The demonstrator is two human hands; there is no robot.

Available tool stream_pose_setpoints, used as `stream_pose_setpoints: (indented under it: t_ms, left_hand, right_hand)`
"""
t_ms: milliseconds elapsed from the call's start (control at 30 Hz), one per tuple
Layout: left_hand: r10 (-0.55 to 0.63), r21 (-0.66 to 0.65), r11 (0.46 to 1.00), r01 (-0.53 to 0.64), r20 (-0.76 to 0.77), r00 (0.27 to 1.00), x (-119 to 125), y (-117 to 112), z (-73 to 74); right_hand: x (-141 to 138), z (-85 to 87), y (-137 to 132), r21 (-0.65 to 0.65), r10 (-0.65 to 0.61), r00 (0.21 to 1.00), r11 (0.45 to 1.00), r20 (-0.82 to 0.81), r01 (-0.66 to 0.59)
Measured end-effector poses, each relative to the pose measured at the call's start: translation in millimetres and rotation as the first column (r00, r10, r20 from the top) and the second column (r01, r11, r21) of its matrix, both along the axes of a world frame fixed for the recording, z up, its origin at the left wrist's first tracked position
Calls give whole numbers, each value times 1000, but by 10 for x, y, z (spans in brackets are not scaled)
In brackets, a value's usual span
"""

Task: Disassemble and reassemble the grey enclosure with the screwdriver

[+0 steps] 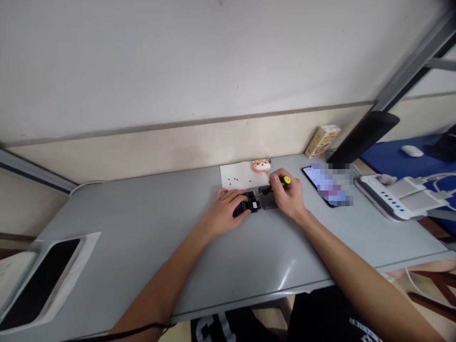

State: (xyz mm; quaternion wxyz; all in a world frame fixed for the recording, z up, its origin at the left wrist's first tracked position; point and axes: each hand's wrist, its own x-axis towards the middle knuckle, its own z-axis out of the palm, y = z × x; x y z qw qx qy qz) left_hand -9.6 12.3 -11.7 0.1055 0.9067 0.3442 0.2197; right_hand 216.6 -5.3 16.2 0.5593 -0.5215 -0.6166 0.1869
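Note:
In the head view, my left hand (227,212) is closed around a small black device with a green circuit board (244,205), pressing it to the table. My right hand (289,195) grips a screwdriver (286,181) by its black and yellow handle. Its shaft points left, towards the device's right end; whether the tip touches cannot be made out. Under the right hand lies a dark grey, box-like piece (267,201), partly covered by the fingers. Just behind the hands, several tiny dark screws (235,179) rest on a white sheet of paper (245,170).
An orange-and-white animal-faced case (261,165) sits at the paper's back edge. To the right are a phone (326,186), a carton (322,141), a black cylinder (363,139) and a power strip (388,197) with plugs. A dark tablet-like slab (41,282) lies at the left.

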Motion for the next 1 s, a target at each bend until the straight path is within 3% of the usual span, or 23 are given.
stream_pose_setpoints:
  t_ms: [1000]
  left_hand:
    - [25, -34, 999, -26, -22, 999, 13, -3, 14]
  right_hand:
    - [-14, 11, 28, -4, 24, 1000, 1000, 14, -24]
